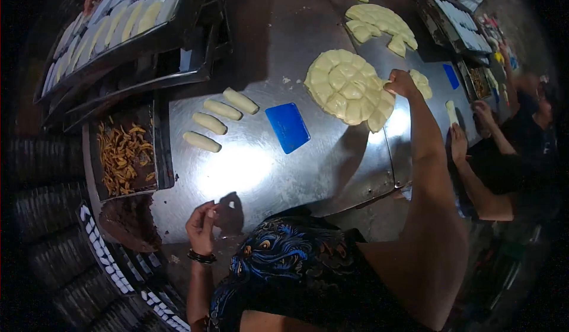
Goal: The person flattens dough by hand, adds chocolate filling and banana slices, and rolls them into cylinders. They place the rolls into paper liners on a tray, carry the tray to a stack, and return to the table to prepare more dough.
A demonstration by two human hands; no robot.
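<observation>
While the right hand [402, 84] reaches far across the shiny steel tabletop [255, 172], its fingers curl onto the near right edge of a round disc of scored dough [349, 86], a pale yellow slab pressed into blocky, pillow-like segments; they seem to pinch one outer segment, though the fisheye view makes the grip hard to read. The left hand [203, 225], with a dark bracelet [201, 256] at the wrist, is raised close to the body at the tabletop's near edge, its fingers bent loosely together around nothing I can make out, perhaps a small scrap. Between the two hands lies a flat blue plastic scraper [287, 127], rectangular with rounded corners. To its left four smooth dough logs [220, 120], short and finger-shaped, lie side by side in a slanted row. Left of them a dark metal tray [161, 154] holds a heap of thin, orange-brown shredded strips [122, 157]. Farther back, a tilted tray [178, 29] carries rows of similar pale logs. A second cut dough round [382, 22], partly broken up, lies beyond the first. At the right edge another person's hands [457, 142] rest by a small dough piece [451, 111], beside a second blue scraper [451, 76].
</observation>
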